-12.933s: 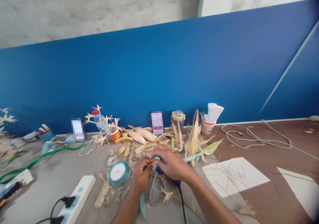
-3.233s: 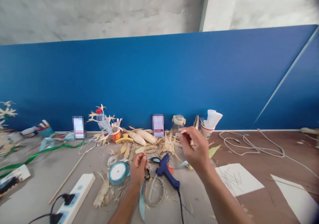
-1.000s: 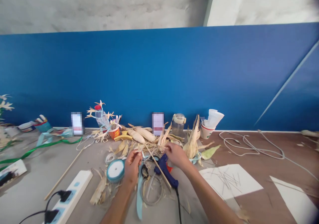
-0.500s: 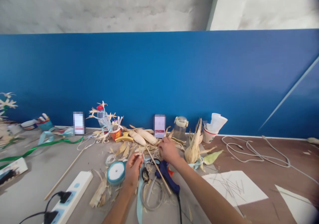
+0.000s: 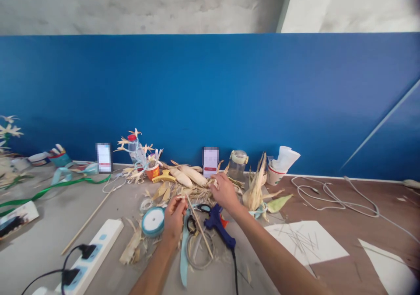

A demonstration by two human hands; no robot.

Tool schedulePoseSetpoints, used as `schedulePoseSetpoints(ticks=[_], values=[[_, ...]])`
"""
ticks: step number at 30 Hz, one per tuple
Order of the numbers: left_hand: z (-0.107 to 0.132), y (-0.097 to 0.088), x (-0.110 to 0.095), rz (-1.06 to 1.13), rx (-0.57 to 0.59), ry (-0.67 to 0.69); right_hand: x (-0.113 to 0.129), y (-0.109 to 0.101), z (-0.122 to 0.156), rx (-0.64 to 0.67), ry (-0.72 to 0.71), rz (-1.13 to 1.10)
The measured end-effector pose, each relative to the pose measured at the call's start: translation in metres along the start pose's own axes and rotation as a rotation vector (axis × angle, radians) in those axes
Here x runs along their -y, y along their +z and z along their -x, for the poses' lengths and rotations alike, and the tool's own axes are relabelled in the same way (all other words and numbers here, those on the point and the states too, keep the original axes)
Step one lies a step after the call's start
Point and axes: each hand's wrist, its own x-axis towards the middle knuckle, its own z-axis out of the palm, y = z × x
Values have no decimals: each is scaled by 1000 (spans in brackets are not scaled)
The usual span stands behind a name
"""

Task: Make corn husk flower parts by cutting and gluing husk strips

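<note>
My left hand [image 5: 174, 216] is closed, pinching the top end of a thin wooden stick [image 5: 199, 227] that slants down to the right over the scissors [image 5: 192, 221]. My right hand [image 5: 224, 191] reaches into the pile of dried corn husks [image 5: 193, 192] beside the peeled corn cobs [image 5: 187, 175], fingers curled on a husk strip. A blue glue gun [image 5: 219, 225] lies between my forearms, its cord running toward me. A spool of pale blue ribbon [image 5: 152, 221] sits just left of my left hand.
A white power strip [image 5: 95, 253] with black plugs lies at lower left, next to a long wooden dowel [image 5: 88, 220] and green ribbon [image 5: 49, 191]. A glass jar [image 5: 237, 165], paper cups [image 5: 278, 166], white cable [image 5: 331, 192] and paper sheets [image 5: 305, 241] lie to the right. A blue partition [image 5: 210, 98] backs the table.
My right hand has moved from near the glue gun back into the husk pile by the cobs. The left hand keeps its pinch on the stick, which has swung slightly.
</note>
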Motion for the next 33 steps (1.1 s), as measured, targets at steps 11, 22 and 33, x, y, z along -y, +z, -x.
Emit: schedulePoseSetpoints(ticks=[11,22,33], values=[[-2,0,-10,-62,-39,60,57,21,44,442,-245,15],[-3,-6,-6,-137,-185,120,73,41,55,512,-502,142],[-3,-6,-8,-169,-201,155,58,42,55,454,-256,-268]])
